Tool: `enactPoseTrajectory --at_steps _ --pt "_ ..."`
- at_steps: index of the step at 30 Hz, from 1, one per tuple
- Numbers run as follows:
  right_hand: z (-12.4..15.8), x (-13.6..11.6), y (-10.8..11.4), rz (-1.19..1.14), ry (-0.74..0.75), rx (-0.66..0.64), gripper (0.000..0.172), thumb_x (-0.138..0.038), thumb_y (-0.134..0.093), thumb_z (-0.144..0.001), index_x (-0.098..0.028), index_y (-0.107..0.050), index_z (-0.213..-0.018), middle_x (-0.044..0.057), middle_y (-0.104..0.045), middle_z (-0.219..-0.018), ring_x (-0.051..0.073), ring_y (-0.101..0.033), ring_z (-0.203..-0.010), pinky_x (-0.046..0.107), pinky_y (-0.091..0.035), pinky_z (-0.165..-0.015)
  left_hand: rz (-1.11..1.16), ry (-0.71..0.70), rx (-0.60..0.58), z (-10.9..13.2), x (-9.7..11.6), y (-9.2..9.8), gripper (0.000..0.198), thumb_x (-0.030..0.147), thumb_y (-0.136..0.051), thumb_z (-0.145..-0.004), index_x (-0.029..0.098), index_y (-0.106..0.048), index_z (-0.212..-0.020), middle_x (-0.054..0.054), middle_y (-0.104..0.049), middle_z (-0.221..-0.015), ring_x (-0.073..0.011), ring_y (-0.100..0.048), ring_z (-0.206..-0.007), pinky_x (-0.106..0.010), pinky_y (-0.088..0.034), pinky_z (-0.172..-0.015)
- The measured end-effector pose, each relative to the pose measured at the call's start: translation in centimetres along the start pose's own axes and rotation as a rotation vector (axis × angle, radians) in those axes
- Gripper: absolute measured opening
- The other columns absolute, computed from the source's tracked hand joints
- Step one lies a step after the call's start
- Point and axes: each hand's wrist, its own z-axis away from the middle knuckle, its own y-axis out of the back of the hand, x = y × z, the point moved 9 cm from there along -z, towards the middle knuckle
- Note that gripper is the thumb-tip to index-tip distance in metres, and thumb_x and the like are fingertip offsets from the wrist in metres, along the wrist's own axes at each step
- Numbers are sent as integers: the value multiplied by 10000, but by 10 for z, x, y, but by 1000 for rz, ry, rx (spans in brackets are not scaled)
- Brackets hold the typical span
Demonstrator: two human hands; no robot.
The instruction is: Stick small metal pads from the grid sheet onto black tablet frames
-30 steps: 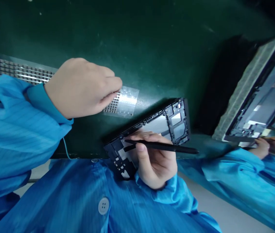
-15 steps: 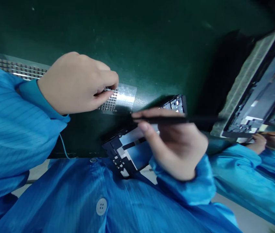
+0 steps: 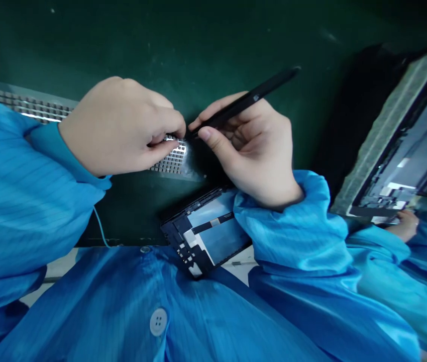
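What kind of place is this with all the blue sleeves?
Probably an electronics workshop or factory: an opened tablet-like device lies near the person, a sheet of tiny pieces in rows is beside it, and a co-worker's hand is near another opened device.

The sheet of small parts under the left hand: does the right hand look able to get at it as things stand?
Likely yes: the right hand holds a black tool with its tip right by the sheet, and the left hand leaves that end partly uncovered; contact is unclear.
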Motion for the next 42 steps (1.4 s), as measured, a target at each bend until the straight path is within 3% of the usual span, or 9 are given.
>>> enactPoseTrajectory --at_steps 5,9,12,15,26,29,33,37,42 --pt "3 -2 9 -147 17 -4 286 -555 -895 -986 -307 -770 -1056 5 -881 -1047 188 -861 -946 317 -741 -871 -13 1 -20 -1 0 2 471 492 -451 -1100 303 -854 -1254 -49 -787 -920 -283 -752 -950 -432 -568 -900" --pt "65 -11 23 -201 -12 231 124 -349 -825 -1072 -311 -796 -1186 3 -860 -1053 172 -853 -936 319 -742 -856 0 -42 22 0 3 6 480 452 -441 -1102 265 -856 -1254 -62 -817 -956 -269 -733 -904 -409 -552 -845" --pt "115 -19 17 -125 -19 359 184 -189 -780 -1067 -274 -787 -1230 29 -845 -1063 199 -863 -983 371 -756 -908 33 -44 52 3 2 7 504 458 -419 -1108 241 -858 -1230 -66 -810 -963 -262 -729 -919 -415 -559 -889" --pt "133 -24 7 -65 41 384 241 -104 -754 -1034 -253 -776 -1223 47 -850 -1028 208 -855 -965 381 -745 -883 66 -19 54 5 -1 7 569 517 -378 -1117 234 -855 -1244 -67 -776 -928 -257 -717 -926 -434 -564 -938" --pt "123 -40 4 94 103 252 387 -35 -788 -954 -252 -771 -1274 83 -875 -1113 254 -865 -1028 439 -744 -893 32 -56 92 6 3 10 645 537 -297 -1152 219 -855 -1215 -58 -764 -895 -228 -708 -873 -378 -552 -858" --pt "104 -44 20 45 51 260 302 -123 -821 -1004 -283 -796 -1260 48 -888 -1150 235 -876 -1050 411 -755 -938 35 -52 88 4 2 10 623 514 -309 -1141 232 -859 -1218 -63 -767 -890 -233 -700 -863 -378 -537 -849" --pt "54 -30 19 24 -54 99 123 -333 -867 -1035 -287 -815 -1136 15 -892 -1096 223 -868 -1019 404 -758 -964 27 -50 77 3 1 9 554 497 -350 -1116 287 -851 -1221 -51 -770 -864 -243 -708 -839 -381 -497 -785" --pt "14 -9 8 -73 -47 13 304 -540 -891 -992 -278 -786 -1106 29 -883 -1123 253 -864 -1077 450 -756 -1040 -7 -41 62 3 -1 7 467 485 -405 -1088 338 -835 -1196 -36 -790 -869 -257 -719 -817 -398 -454 -705" --pt "4 5 1 -94 -66 -2 380 -614 -898 -955 -281 -771 -1087 44 -874 -1110 266 -864 -1081 471 -759 -1051 12 -4 19 1 -3 4 451 487 -420 -1065 353 -831 -1194 -41 -792 -909 -282 -740 -897 -425 -502 -796"
